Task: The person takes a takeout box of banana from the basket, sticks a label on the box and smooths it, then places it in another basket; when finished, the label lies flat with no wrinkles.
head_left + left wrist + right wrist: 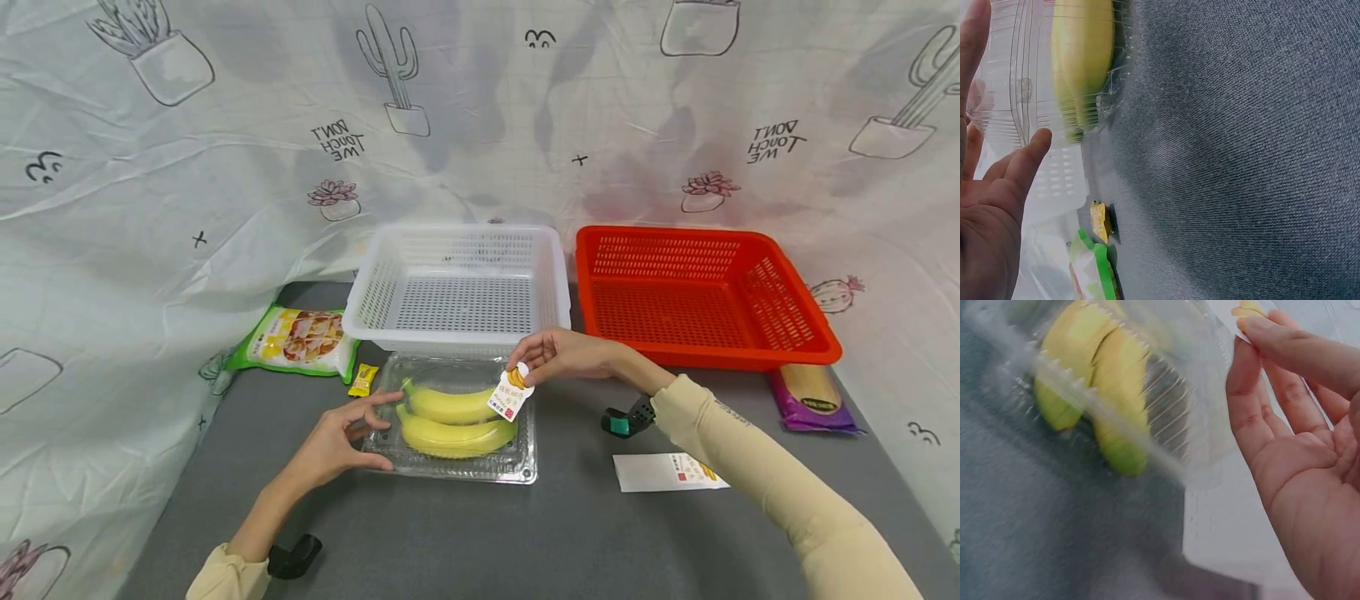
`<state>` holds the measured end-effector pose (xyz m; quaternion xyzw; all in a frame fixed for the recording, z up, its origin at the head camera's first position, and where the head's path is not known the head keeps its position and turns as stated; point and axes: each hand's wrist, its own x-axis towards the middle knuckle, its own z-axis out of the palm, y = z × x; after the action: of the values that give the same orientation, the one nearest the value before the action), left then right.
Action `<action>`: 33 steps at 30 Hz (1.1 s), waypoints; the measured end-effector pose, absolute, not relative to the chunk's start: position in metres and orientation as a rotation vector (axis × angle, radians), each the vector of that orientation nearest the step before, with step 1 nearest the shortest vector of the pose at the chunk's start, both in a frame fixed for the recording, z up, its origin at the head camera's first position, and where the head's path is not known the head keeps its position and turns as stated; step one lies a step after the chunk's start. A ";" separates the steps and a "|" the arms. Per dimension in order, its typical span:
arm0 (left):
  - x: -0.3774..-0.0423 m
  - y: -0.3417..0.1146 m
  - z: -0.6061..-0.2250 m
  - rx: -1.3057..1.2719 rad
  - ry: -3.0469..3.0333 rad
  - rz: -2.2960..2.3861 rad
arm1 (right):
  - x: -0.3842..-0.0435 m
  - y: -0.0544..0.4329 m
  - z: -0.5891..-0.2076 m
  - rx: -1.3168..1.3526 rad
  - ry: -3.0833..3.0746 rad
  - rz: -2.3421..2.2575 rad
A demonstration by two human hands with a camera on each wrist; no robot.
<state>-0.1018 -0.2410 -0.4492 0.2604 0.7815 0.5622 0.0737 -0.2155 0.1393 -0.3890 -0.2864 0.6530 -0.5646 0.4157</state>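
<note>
A clear plastic clamshell box (450, 472), lid down, lies at the middle of the table with two bananas (457, 437) inside. At its left end, my left hand (341, 437) rests spread, index finger over the lid and thumb by the front corner. The left wrist view shows those fingers against the ribbed plastic wall. Between thumb and fingertips, my right hand (562, 357) pinches a white banana label (510, 395) over the lid's right part. A banana drawing on the label shows beside my thumb in the right wrist view.
Behind the box stand a white basket (457, 340) and a red basket (712, 358). To the left lie a green-edged food bag (296, 342) and a small yellow packet (363, 380). A white label strip (648, 473) and a purple noodle packet (813, 400) lie at right.
</note>
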 end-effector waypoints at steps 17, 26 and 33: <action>-0.101 -0.240 -0.452 0.750 2.357 1.683 | -0.244 0.082 -0.379 -0.854 1.476 -1.166; -0.099 -0.239 -0.452 0.697 2.351 1.689 | -0.246 0.055 -0.379 -0.889 1.517 -1.059; -0.100 -0.239 -0.450 0.696 2.356 1.682 | -0.243 0.043 -0.378 -0.894 1.560 -1.045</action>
<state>-0.1000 -0.2389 -0.4499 0.2329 0.7886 0.5631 0.0818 -0.2430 0.0425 -0.3784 -0.3708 0.6468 -0.4334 0.5063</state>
